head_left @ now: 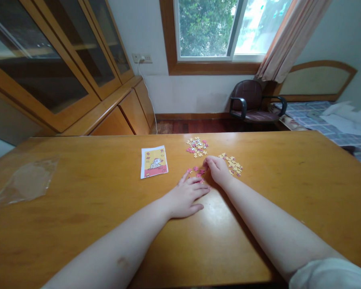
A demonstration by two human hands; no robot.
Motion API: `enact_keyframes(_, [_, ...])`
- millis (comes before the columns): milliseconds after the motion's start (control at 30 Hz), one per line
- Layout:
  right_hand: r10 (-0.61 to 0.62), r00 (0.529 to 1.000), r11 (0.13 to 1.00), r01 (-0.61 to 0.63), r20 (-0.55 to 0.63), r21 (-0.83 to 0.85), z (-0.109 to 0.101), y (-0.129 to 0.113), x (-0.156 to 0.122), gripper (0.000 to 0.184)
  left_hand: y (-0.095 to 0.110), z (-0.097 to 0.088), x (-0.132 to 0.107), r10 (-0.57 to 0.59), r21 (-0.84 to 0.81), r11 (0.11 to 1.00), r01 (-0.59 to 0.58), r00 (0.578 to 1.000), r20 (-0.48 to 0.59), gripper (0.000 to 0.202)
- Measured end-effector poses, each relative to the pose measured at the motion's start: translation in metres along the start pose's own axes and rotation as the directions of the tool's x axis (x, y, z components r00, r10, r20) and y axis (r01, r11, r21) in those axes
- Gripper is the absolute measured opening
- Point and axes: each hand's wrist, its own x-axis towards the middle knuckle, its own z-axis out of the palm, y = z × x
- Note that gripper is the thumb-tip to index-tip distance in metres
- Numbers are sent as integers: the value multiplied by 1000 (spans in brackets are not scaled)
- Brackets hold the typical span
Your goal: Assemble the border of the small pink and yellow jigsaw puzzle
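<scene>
My left hand [188, 196] lies flat with its fingers spread, the fingertips over the near side of a small group of pink jigsaw puzzle pieces [202, 171]. Just right of that group, my right hand [217, 169] is closed, thumb and fingers pinched together; whatever they hold is too small to make out. A mixed pile of pink, yellow and white puzzle pieces [197, 147] sits beyond both hands. Yellow puzzle pieces [234, 165] form another pile to the right of my right hand. On the left stands out a picture card [154, 161] with a white cartoon animal on yellow and pink.
A clear plastic bag [30, 178] lies on the left of the wooden table [87, 224]. Past the table's far edge are a glass-door cabinet [108, 100], a dark office chair [249, 100] and a bed [315, 116]. A window [209, 28] is in the far wall.
</scene>
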Motion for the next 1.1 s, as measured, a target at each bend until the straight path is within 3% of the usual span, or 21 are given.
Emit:
enact_keyframes(133, [-9,1000,1000,9,-7,26,-3,1,0,54,-5,-4,-2,-51,19,998,53,993,-104,24])
enact_keyframes(333, [-25,1000,999,24,5,22,-5,-3,-1,54,-10,-6,-5,-194,58,974,217,945,-264,20])
enact_keyframes(600, [-29,999,1000,29,18,6,-5,-5,-2,55,-4,-4,-1,-223,62,969,241,951,-214,16])
enact_keyframes(967, [-19,1000,1000,18,21,11,-4,0,-2,54,-13,-22,-9,-358,156,904,398,904,-232,12])
enact_keyframes(1100, [-28,999,1000,28,23,5,-4,0,-2,53,-13,-21,-8,-281,128,940,315,932,-228,15])
